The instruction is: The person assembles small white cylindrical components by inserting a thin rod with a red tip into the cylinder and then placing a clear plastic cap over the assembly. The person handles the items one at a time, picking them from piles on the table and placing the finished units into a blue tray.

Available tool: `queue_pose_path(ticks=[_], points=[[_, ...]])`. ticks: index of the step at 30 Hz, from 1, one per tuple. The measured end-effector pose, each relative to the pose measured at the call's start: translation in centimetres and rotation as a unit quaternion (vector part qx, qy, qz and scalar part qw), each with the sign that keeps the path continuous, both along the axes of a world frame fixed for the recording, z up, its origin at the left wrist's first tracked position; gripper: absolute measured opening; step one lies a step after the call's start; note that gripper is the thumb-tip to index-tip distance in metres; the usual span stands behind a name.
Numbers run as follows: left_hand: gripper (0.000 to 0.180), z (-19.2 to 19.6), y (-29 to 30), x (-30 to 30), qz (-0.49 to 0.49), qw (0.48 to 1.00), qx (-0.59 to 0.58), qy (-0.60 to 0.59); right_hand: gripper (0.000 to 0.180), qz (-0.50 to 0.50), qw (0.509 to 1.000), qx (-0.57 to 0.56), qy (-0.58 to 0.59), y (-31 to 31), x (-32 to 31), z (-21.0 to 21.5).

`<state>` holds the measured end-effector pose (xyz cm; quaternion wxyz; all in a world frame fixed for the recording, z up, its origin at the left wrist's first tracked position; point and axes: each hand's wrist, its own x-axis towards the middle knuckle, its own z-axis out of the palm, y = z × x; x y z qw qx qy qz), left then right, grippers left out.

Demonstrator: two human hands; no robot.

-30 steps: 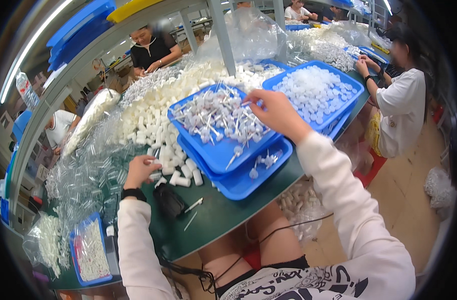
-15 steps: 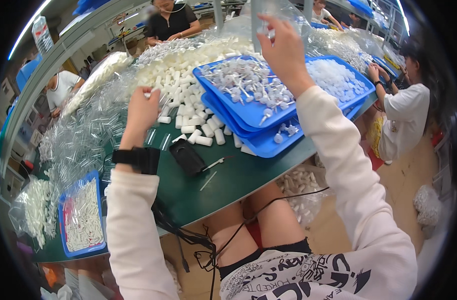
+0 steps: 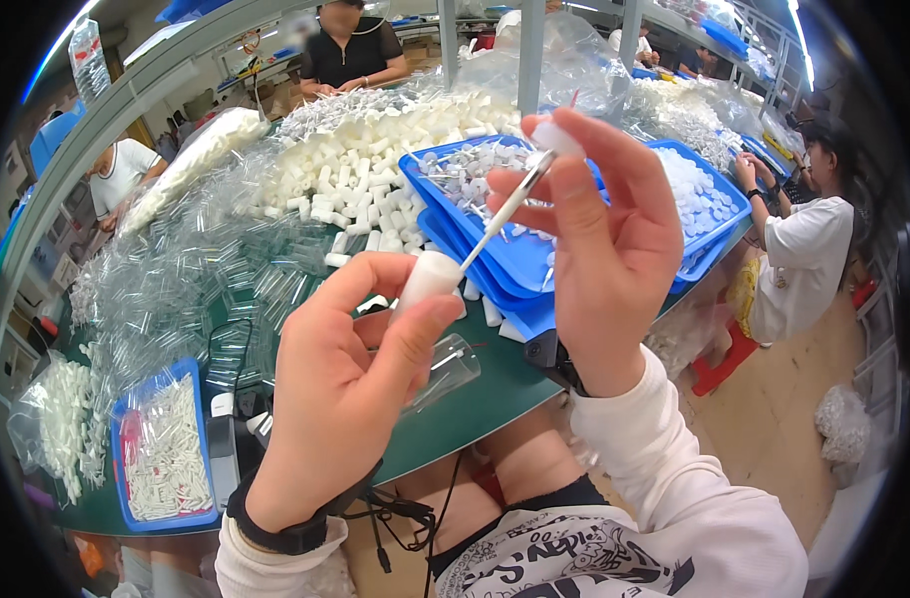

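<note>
My left hand (image 3: 340, 374) is closed round a white cylindrical plug (image 3: 433, 274), its round end tilted up towards the right. Above and to the right, my right hand (image 3: 614, 219) pinches a white, translucent cap piece with a long thin stem (image 3: 510, 209). The stem slants down to the left, and its tip meets or nearly meets the plug's upper end; I cannot tell whether it has entered. Just below my left fingers shows a clear plastic tube (image 3: 453, 367); whether that hand also holds it is unclear.
White plugs (image 3: 365, 184) are heaped at the back, clear tubes (image 3: 196, 269) to the left. Stacked blue trays (image 3: 520, 264) hold stemmed pieces and translucent caps (image 3: 702, 199). A blue tray (image 3: 204, 429) of small white parts stands front left. Co-workers sit behind and at right.
Both hands have come closer together over the table's near side. My right hand has come down from above the trays with the stemmed piece, bringing its stem to the plug in my left hand.
</note>
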<state>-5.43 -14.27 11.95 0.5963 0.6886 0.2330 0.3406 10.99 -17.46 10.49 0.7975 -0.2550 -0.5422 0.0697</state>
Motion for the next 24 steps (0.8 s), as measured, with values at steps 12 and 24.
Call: queue_pose_path(ticks=[12, 24], points=[[0.02, -3.1, -3.7, 6.6, 0.021, 0.994, 0.108, -0.018, 0.022, -0.054, 0.998, 0.02, -0.02, -4.1, 4.8, -4.1], [0.021, -7.2, -6.9, 8.4, 0.041, 0.995, -0.083, -0.047, 0.029, -0.015, 0.999, -0.022, -0.017, -5.8, 6.5, -7.6]])
